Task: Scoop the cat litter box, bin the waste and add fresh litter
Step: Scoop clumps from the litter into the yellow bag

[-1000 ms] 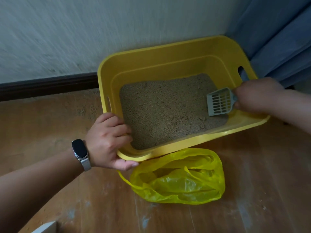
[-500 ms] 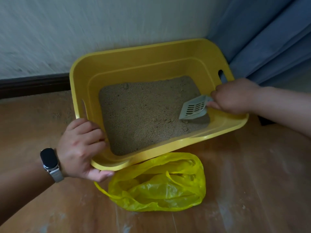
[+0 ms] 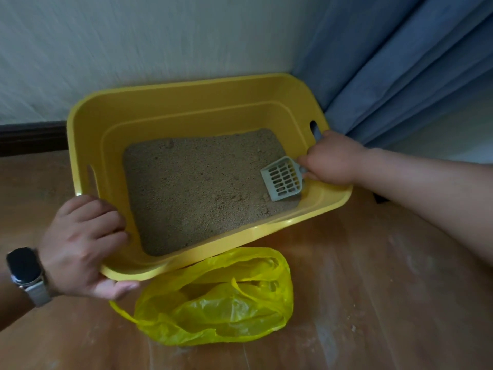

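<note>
A yellow plastic litter box (image 3: 186, 102) stands on the wooden floor against the wall, holding beige litter (image 3: 202, 188) with a few small clumps near its right front. My left hand (image 3: 82, 247) grips the box's front left corner, fingers over the rim. My right hand (image 3: 333, 158) reaches over the right rim and holds a pale grey slotted scoop (image 3: 282, 178). The scoop's front edge rests on the litter at the right side. A yellow plastic bag (image 3: 221, 303) lies open on the floor just in front of the box.
A white wall with a dark skirting board (image 3: 32, 137) runs behind the box. Blue curtains (image 3: 400, 62) hang at the right, close to the box's right end. White dust smears the wooden floor (image 3: 373, 303) at the front right.
The scoop has tipped down and now touches the litter at the right side. My left hand keeps its hold on the box corner. The view has shifted.
</note>
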`<state>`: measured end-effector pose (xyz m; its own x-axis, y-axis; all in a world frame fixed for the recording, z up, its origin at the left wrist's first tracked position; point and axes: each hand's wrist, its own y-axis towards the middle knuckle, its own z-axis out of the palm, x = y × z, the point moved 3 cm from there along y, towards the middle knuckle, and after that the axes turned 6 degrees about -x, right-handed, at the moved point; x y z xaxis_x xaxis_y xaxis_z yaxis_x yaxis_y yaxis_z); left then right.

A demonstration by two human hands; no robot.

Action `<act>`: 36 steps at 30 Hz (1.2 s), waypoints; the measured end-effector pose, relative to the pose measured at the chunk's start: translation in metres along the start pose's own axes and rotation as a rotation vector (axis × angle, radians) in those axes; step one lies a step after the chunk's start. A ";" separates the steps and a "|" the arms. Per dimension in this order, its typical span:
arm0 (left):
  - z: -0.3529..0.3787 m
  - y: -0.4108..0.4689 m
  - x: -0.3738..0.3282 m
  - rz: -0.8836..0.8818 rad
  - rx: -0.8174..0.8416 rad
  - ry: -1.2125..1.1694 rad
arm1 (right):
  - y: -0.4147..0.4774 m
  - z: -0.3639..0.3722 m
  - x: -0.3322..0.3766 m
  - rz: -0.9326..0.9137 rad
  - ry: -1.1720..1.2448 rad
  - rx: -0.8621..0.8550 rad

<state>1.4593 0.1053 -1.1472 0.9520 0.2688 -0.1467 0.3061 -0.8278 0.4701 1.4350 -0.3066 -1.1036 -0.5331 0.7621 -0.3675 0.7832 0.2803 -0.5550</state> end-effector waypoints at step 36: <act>-0.001 -0.001 0.001 -0.011 0.082 0.035 | 0.018 0.014 0.014 -0.039 0.260 0.030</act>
<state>1.4597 0.1069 -1.1472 0.9482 0.2942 -0.1202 0.3175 -0.8620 0.3951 1.4374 -0.2985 -1.1292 -0.4599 0.8763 -0.1435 0.7517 0.2982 -0.5882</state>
